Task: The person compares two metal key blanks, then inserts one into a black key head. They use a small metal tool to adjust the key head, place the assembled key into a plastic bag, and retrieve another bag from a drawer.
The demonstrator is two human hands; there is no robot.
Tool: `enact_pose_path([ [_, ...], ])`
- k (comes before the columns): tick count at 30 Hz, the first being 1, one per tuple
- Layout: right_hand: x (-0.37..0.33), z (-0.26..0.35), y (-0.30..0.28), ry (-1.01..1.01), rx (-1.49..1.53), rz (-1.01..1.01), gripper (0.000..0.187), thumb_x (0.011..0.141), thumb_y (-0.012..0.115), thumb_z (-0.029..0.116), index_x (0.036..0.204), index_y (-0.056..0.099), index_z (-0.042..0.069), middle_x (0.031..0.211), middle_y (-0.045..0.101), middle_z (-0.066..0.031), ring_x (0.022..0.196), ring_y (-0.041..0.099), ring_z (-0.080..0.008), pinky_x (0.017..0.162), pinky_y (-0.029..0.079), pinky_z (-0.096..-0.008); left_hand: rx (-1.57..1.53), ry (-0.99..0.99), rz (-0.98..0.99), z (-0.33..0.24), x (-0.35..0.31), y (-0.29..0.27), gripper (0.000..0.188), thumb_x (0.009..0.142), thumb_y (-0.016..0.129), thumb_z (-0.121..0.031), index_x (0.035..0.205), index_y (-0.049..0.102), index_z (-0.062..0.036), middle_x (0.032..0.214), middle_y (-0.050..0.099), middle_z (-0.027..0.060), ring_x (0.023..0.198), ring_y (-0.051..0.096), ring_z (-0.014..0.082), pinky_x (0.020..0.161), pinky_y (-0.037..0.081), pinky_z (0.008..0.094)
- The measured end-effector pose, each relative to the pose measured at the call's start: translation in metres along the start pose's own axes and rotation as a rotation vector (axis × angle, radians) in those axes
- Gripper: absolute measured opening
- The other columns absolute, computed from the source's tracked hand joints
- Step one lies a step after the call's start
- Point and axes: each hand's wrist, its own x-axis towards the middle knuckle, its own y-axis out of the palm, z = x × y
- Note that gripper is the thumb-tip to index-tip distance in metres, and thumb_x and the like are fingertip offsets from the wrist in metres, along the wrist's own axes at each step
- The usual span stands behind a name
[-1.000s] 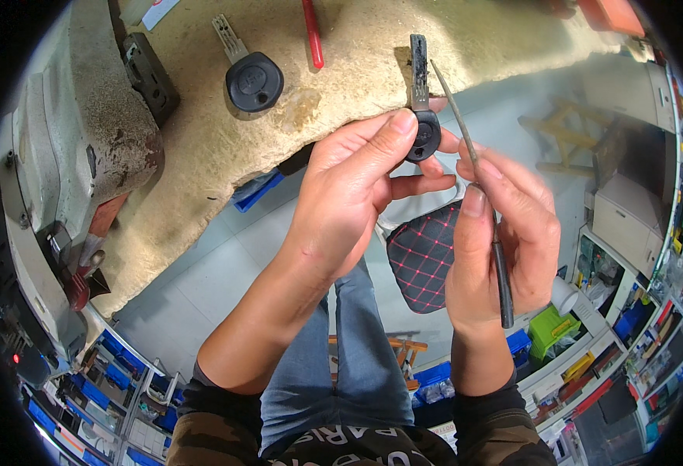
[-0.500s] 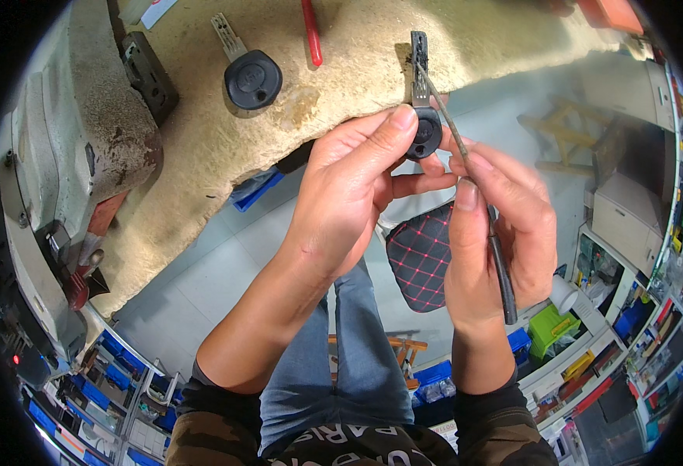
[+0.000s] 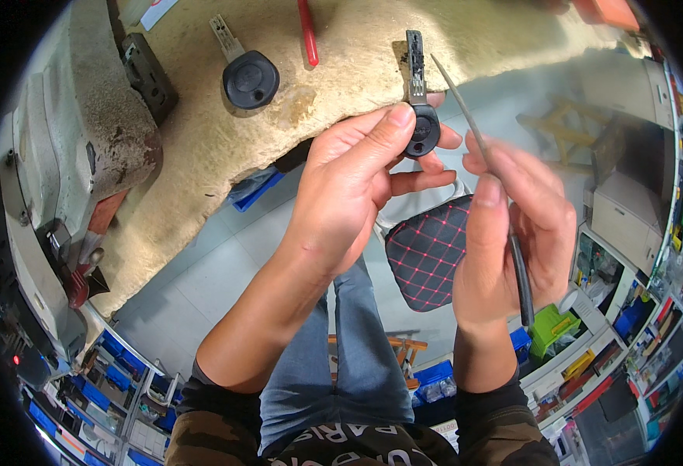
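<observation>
My left hand (image 3: 349, 167) pinches the black head of a car key (image 3: 422, 130) between thumb and fingers at the workbench's front edge. Its metal blade points away from me, with dark black material smeared on its far part. A thin needle file (image 3: 466, 116) with a dark handle is gripped in my right hand (image 3: 516, 225). The file's tip stands just right of the blade, apart from it. Farther left on the bench lies a second car key (image 3: 251, 79) with a black round head and a cut blade.
A red rod-shaped tool (image 3: 308, 35) lies on the worn, tan workbench (image 3: 194, 155). At the left stands a grey machine (image 3: 93, 116) with a dark metal block. Below the bench edge are a black stool seat (image 3: 427, 252) with red stitching and shelves of bins at right.
My right hand has drawn the file back to the right, off the key blade. My left hand and the key have barely moved.
</observation>
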Motion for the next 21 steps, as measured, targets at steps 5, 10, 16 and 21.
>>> enact_pose_path([
  [5,0.0013,-0.0068,0.0047,-0.028,-0.025,0.004,0.019,0.075,0.054,-0.009,0.093,0.053,-0.005,0.092,0.059,-0.0204,0.079,0.059,-0.0222,0.072,0.047,-0.0291,0.005,0.016,-0.022,-0.0004,-0.0018,0.0027,0.035,0.091,0.044,-0.025,0.11,0.051,0.0039,0.085,0.059,0.0076,0.071,0.054,0.01,0.072,0.052,0.0284],
  [10,-0.0036,-0.0025,0.0051,-0.005,-0.024,-0.054,0.024,0.063,0.063,-0.012,0.086,0.057,-0.007,0.085,0.061,-0.0209,0.074,0.061,-0.0273,0.064,0.049,-0.0296,-0.028,0.01,-0.003,-0.0002,-0.0007,0.0028,0.033,0.091,0.043,-0.025,0.107,0.054,0.0032,0.083,0.059,0.007,0.071,0.054,0.0099,0.073,0.052,0.0297],
  [16,-0.0052,-0.0027,0.005,0.023,0.008,-0.08,0.024,0.063,0.063,-0.013,0.087,0.058,-0.007,0.085,0.061,-0.021,0.075,0.062,-0.0276,0.064,0.049,-0.0293,-0.03,0.011,-0.004,0.001,0.0004,0.0018,0.035,0.092,0.043,-0.025,0.109,0.051,0.004,0.089,0.06,0.0101,0.071,0.054,0.0098,0.073,0.052,0.0299],
  [21,-0.0019,-0.0061,0.0027,-0.036,-0.044,0.014,0.019,0.075,0.055,-0.009,0.093,0.053,-0.005,0.092,0.059,-0.0203,0.079,0.059,-0.0223,0.072,0.047,-0.0296,-0.013,0.014,0.012,0.0,-0.0003,0.0006,0.036,0.092,0.043,-0.025,0.111,0.05,0.0039,0.089,0.06,0.0101,0.072,0.054,0.0095,0.072,0.052,0.0297],
])
